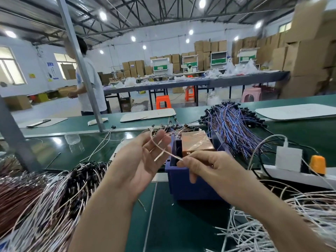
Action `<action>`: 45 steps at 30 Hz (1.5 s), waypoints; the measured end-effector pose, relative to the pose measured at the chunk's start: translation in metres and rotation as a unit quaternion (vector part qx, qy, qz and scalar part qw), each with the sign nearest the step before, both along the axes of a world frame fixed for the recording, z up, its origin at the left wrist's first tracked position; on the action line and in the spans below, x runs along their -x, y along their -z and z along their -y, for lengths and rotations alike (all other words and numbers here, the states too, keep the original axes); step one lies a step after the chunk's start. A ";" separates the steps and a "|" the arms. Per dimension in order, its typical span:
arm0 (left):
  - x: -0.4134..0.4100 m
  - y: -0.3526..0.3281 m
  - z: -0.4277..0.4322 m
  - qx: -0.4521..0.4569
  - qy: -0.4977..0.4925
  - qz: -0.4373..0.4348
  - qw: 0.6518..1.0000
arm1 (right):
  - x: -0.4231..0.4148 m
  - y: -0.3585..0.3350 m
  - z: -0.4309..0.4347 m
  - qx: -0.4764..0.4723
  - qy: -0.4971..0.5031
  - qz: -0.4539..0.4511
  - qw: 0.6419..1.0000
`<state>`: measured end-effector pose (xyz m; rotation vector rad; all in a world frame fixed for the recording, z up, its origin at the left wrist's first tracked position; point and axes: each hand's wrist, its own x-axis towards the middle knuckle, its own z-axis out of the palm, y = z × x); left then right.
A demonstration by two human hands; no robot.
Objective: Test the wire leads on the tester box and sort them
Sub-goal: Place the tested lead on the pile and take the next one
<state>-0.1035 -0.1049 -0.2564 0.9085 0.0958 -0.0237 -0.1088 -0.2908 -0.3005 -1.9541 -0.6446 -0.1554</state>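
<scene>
In the head view, the left hand (143, 160) is hovering palm-up at 9 o'clock of the tester box (187, 186). Its fingers are nearly straight, with a wire lead (168, 152) lying across them. The right hand (209, 170) is reaching over the box, pinching the lead's end. On the worktop (163, 224), a white bundle (54, 197) is lying at 7 o'clock and a blue bundle (232, 124) at 2.

**Bench Tally**

Two hands, the left hand (138, 160) and right hand (214, 171); one wire lead (163, 150); one tester box (183, 180); wire heaps (45, 197), probably four, though their edges blur; one power strip (291, 174); two orange stools (163, 104); one pink stool (251, 95).
</scene>
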 end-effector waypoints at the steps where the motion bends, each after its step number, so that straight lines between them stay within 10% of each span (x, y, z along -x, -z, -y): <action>1: -0.003 0.002 -0.002 -0.006 -0.017 0.003 1.000 | -0.001 0.000 0.001 -0.007 0.003 0.000 1.000; 22: -0.030 0.062 -0.020 -0.391 0.081 0.071 0.914 | -0.020 0.017 0.086 0.067 0.175 -0.103 0.977; 34: -0.027 0.064 -0.011 -0.522 0.047 0.176 0.834 | -0.014 0.014 0.078 0.035 0.172 -0.116 0.978; 45: -0.027 0.067 -0.008 -0.522 0.036 0.205 0.827 | -0.018 0.013 0.076 0.049 0.186 -0.105 0.976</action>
